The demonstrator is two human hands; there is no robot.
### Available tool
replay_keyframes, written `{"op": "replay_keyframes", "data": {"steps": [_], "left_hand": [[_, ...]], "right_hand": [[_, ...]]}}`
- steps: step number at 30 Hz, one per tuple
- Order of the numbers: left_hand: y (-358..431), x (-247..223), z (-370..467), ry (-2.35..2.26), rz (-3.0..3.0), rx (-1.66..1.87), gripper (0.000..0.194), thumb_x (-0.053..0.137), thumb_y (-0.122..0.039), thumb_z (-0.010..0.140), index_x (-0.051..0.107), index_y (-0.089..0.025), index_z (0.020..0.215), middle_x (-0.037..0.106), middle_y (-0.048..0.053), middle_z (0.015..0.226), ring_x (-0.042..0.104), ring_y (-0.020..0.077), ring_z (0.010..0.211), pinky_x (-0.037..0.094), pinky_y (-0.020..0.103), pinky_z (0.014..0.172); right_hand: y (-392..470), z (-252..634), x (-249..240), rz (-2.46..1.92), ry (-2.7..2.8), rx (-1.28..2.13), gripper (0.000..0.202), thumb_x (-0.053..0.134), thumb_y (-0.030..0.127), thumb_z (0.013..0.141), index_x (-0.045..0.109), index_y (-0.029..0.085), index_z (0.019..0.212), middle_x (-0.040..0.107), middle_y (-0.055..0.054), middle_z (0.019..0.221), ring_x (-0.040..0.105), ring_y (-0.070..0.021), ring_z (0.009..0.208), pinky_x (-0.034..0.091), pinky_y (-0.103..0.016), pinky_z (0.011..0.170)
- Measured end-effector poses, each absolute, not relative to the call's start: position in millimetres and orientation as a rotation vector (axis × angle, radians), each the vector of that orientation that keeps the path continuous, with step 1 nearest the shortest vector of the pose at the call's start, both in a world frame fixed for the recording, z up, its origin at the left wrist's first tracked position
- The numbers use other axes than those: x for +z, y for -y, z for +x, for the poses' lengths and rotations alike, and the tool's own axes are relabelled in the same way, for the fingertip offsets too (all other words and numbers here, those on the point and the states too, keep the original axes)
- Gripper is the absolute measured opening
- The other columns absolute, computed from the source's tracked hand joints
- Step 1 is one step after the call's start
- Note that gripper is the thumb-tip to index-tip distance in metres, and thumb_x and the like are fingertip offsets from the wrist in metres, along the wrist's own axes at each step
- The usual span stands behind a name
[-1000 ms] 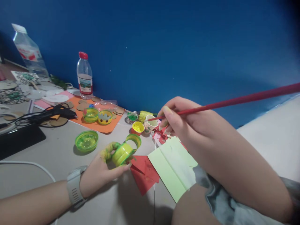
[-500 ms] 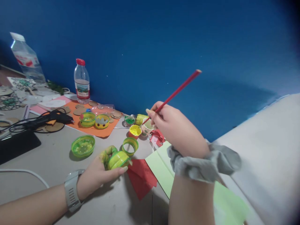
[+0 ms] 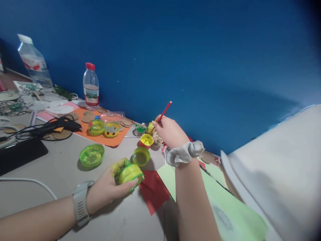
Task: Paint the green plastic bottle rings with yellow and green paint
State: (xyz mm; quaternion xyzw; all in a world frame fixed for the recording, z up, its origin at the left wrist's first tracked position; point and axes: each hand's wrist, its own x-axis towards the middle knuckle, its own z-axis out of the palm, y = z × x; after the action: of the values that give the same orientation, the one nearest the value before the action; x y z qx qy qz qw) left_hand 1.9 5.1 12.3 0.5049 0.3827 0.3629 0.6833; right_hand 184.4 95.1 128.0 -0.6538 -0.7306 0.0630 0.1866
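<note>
My left hand (image 3: 109, 185), its fingertips smeared yellow-green, is closed round a small painted cup (image 3: 130, 172) streaked yellow and green and tilted on its side. In my right hand (image 3: 172, 132), a slim red paintbrush (image 3: 165, 110) is pinched between thumb and fingers, handle pointing up and right. Its lower end reaches down among the small pots; the bristles cannot be made out. Just left of it stands an orange-red pot of yellow paint (image 3: 146, 141). A yellow-green ring (image 3: 141, 156) sits between that pot and my left hand.
A green painted bowl (image 3: 92, 156) lies to the left. Two decorated cups, one with a grey crown (image 3: 111, 129), rest on orange paper (image 3: 117, 140). Red paper (image 3: 154, 192) and pale green sheets (image 3: 233, 211) lie in front. Behind stands a red-capped bottle (image 3: 91, 87) by the blue wall.
My right hand has lowered and drawn in, its brush handle dropping nearer the pots. My left hand has turned the painted cup slightly. The view has shifted a little.
</note>
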Motion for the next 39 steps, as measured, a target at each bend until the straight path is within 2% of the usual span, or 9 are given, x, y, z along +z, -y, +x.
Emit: {"op": "replay_keyframes", "data": {"steps": [7, 12, 17, 22, 28, 36, 39], "left_hand": [[-2, 7, 1, -0.786, 1.101, 0.813, 0.032, 0.071, -0.038, 0.078, 0.052, -0.017, 0.094, 0.071, 0.005, 0.09, 0.064, 0.0137, 0.077, 0.054, 0.022, 0.068], [-4, 14, 2, -0.819, 1.144, 0.808, 0.03, 0.072, -0.034, 0.077, 0.055, -0.016, 0.093, 0.07, 0.006, 0.086, 0.064, 0.0149, 0.071, 0.053, 0.024, 0.063], [-7, 19, 3, -0.825, 1.163, 0.88, 0.028, 0.074, -0.029, 0.074, 0.06, -0.014, 0.092, 0.071, 0.009, 0.09, 0.066, 0.0181, 0.08, 0.053, 0.025, 0.072], [-7, 16, 4, -0.804, 1.095, 0.829, 0.03, 0.073, -0.032, 0.075, 0.06, -0.015, 0.097, 0.072, 0.01, 0.097, 0.067, 0.0183, 0.079, 0.053, 0.026, 0.069], [-7, 12, 4, -0.747, 1.147, 0.763, 0.032, 0.072, -0.033, 0.076, 0.061, -0.012, 0.097, 0.071, 0.01, 0.089, 0.065, 0.0171, 0.074, 0.053, 0.025, 0.066], [-6, 14, 6, -0.833, 1.179, 0.768, 0.033, 0.072, -0.033, 0.077, 0.058, -0.014, 0.101, 0.069, 0.007, 0.091, 0.064, 0.0154, 0.077, 0.053, 0.023, 0.068], [-5, 14, 6, -0.829, 1.148, 0.74, 0.03, 0.069, -0.035, 0.08, 0.056, -0.016, 0.1, 0.07, 0.007, 0.089, 0.065, 0.0155, 0.075, 0.054, 0.022, 0.063]], "right_hand": [[-99, 186, 125, -1.853, 2.074, 0.205, 0.019, 0.042, 0.027, 0.091, 0.059, 0.018, 0.088, 0.066, -0.006, 0.083, 0.059, -0.0158, 0.073, 0.038, -0.025, 0.068], [-98, 188, 125, -1.827, 2.096, 0.228, 0.019, 0.041, 0.027, 0.09, 0.058, 0.018, 0.09, 0.066, -0.007, 0.085, 0.057, -0.0155, 0.073, 0.037, -0.025, 0.067], [-99, 188, 124, -1.81, 2.103, 0.242, 0.019, 0.041, 0.027, 0.09, 0.058, 0.018, 0.088, 0.065, -0.006, 0.084, 0.056, -0.0148, 0.071, 0.037, -0.025, 0.067], [-99, 187, 125, -1.785, 2.119, 0.257, 0.018, 0.042, 0.026, 0.09, 0.058, 0.018, 0.088, 0.065, -0.005, 0.085, 0.055, -0.0134, 0.07, 0.037, -0.024, 0.068], [-97, 187, 127, -1.775, 2.114, 0.253, 0.018, 0.042, 0.024, 0.09, 0.059, 0.019, 0.089, 0.066, -0.004, 0.084, 0.055, -0.0124, 0.069, 0.037, -0.023, 0.068], [-92, 184, 131, -1.782, 2.092, 0.243, 0.022, 0.04, 0.027, 0.091, 0.059, 0.019, 0.09, 0.065, -0.005, 0.086, 0.053, -0.0133, 0.067, 0.036, -0.025, 0.065], [-90, 185, 132, -1.779, 2.085, 0.249, 0.022, 0.039, 0.029, 0.091, 0.059, 0.019, 0.091, 0.065, -0.005, 0.088, 0.053, -0.0133, 0.069, 0.036, -0.025, 0.066]]}}
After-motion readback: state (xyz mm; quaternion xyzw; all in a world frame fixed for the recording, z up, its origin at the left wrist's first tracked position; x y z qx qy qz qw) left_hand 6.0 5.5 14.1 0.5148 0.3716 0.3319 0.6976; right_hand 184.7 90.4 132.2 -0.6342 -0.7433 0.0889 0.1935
